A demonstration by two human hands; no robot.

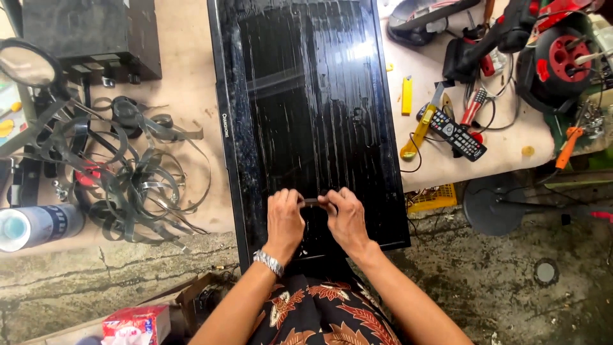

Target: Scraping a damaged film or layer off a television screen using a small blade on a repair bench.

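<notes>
At the far left, a white-capped spray can (35, 225) lay on its side on the tabletop (185, 70), beside a loose tangle of thin dark metal bands (137, 176). Lower left, an open cardboard box (191, 295) sat on the concrete floor (511, 294) near a red-and-white packet (135, 324); what the box held could not be made out.

In the middle, a flat-panel screen (306, 96) lay face up, its glossy black glass streaked and catching light. It looked broad, thin and stiff, likely awkward to lift and fragile under point pressure, and its smooth face probably slippery; the narrow frame edges seemed the safest place to take hold.

The left hand (283, 220) and the right hand (346, 220) met over the near end of the screen. Each grip was pinched closed, fingertips on opposite ends of a small dark strip (311, 201) held between them just above the glass. The strip looked light and thin; whether it was tape or metal could not be told.

To the right, a remote control (452, 133), a yellow-handled tool (418, 134) and a red-hubbed cable reel (559, 61) lay among wires. A yellow crate (433, 197) showed under the tabletop edge, contents unclear.
</notes>
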